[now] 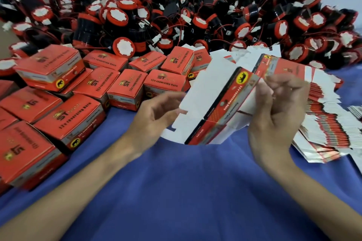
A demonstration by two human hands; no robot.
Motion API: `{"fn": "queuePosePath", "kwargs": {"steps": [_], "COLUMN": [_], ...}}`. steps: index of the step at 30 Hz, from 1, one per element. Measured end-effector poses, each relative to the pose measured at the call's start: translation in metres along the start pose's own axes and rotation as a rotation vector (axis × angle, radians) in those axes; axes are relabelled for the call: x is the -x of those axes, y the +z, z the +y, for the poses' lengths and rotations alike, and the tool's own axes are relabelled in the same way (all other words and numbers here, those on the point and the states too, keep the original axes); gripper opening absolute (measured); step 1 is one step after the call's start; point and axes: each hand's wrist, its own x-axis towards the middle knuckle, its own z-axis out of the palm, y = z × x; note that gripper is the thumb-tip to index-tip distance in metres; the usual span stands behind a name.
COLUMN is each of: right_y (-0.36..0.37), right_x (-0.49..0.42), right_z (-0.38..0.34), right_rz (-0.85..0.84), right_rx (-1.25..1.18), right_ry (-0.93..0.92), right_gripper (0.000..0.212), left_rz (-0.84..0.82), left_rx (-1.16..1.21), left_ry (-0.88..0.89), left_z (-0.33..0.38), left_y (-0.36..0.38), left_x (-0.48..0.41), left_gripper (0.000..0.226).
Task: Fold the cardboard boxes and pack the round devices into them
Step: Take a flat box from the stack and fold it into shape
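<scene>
Left hand point(156, 112) pinches flat box point(217, 103) by its white flap; right hand point(278, 117) grips its red side. Folded boxes point(64, 92) at left edge of table point(186, 191), round devices point(176, 17) along far edge.

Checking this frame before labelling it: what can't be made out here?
Head view only:
Small print on the flat box held by the left hand and right hand: blurred.
Contents of the folded boxes: closed lids hide them.
Stack of flat boxes: cut off by the right edge.
Lower round devices: buried under the pile.
</scene>
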Motion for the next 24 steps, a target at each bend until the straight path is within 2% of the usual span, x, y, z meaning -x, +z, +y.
{"fn": "queuePosePath", "kwargs": {"steps": [1,2,5,7,8,11,13,17,20,22,24], "right_y": [0.000,0.001,0.003,0.005,0.005,0.003,0.002,0.003,0.002,0.001,0.001], "right_x": [0.000,0.001,0.013,0.020,0.020,0.019,0.021,0.026,0.024,0.022,0.021], "right_z": [0.003,0.004,0.017,0.022,0.023,0.023,0.022,0.016,0.015,0.016,0.015], "right_rz": [-0.038,-0.116,-0.475,-0.702,-0.774,-0.882,-0.946,-1.017,-1.042,-1.043,-1.026], "right_rx": [-0.001,0.037,0.293,0.322,0.315,0.364,0.405,0.389,0.347,0.310,0.300], "right_ry": [0.050,0.080,0.012,0.051,0.107,0.148,0.100,0.077,0.155,0.248,0.289], "right_gripper": [0.018,0.023,0.027,0.033,0.038,0.049,0.053,0.067,0.072,0.079,0.081], "left_rz": [-0.028,-0.064,-0.153,-0.152,-0.115,-0.107,-0.136,-0.115,-0.051,0.068,0.125], "left_rx": [0.025,0.077,0.226,0.270,0.300,0.438,0.522,0.692,0.718,0.673,0.555], "left_ry": [-0.038,-0.073,-0.112,-0.076,-0.091,-0.195,-0.223,-0.182,-0.290,-0.372,-0.385], "left_z": [0.000,0.002,0.002,0.001,0.001,0.002,0.006,0.008,0.009,0.007,0.005], "left_y": [0.002,0.004,0.010,0.010,0.009,0.005,0.004,-0.001,-0.006,-0.005,-0.001], "left_x": [0.003,0.005,0.009,0.008,0.007,0.005,0.004,0.003,0.003,0.002,0.000], "left_gripper": [0.021,0.023,0.049,0.035,0.037,0.062,0.068,0.054,0.040,0.020,0.025]}}
